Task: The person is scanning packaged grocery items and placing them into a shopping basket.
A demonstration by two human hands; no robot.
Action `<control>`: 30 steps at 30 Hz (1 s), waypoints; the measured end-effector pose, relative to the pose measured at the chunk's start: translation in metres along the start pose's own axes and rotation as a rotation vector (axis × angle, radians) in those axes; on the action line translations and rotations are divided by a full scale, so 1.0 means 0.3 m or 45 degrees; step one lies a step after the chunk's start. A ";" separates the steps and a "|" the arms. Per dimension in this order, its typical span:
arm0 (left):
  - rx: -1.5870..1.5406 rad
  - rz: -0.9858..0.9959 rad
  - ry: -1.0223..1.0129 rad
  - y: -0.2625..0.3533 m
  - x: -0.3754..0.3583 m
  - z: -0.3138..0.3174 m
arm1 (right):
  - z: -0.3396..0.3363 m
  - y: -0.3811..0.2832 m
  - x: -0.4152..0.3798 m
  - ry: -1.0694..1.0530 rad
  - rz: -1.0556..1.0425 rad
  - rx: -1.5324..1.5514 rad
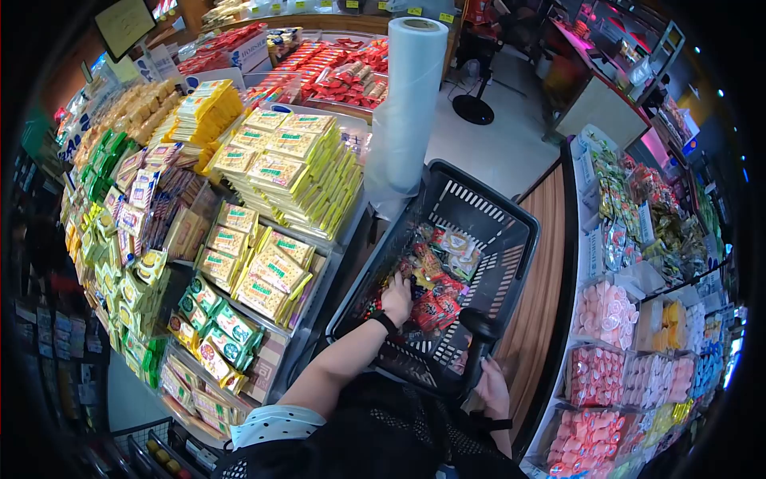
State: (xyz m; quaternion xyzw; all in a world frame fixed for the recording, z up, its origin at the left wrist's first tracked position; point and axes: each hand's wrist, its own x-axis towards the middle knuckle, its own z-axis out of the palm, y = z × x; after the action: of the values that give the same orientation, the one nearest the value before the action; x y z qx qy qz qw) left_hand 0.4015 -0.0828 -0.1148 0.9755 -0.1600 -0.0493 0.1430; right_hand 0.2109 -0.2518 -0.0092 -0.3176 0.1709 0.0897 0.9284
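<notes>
A dark plastic shopping basket (523, 231) stands in front of me, with red, yellow and clear snack packets (437, 307) in it. My left hand (396, 299) reaches down into the basket at its left side, over the packets; its fingertips are hidden among them, so any item held cannot be made out. Near the basket's black handle (479, 327), at the front right corner, my right hand (492, 387) has its fingers bent close to the basket's rim. What it grips is partly hidden.
Stacked biscuit packs (279, 164) fill the sloping display on the left. A tall roll of clear plastic bags (416, 104) stands behind the basket. On the right, a wood-grain ledge (536, 295) borders bins of pink and red sweets (594, 375). A black round stand base (473, 109) is on the floor.
</notes>
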 end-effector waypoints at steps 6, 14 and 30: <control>-0.157 0.036 0.191 0.025 0.033 -0.067 | -0.006 -0.007 0.009 0.057 0.070 -0.061; -0.943 -0.351 0.559 0.011 0.076 -0.131 | -0.033 -0.003 0.012 -0.033 0.072 0.048; -0.873 -0.275 0.269 -0.030 -0.064 -0.579 | 0.001 -0.080 0.044 -0.128 0.245 0.119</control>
State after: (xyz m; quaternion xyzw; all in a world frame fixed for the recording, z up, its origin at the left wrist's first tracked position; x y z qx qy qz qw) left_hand 0.4109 -0.0226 0.0492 0.8818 -0.0149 -0.0138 0.4711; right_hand 0.2299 -0.2696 -0.0004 -0.2513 0.1577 0.1861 0.9367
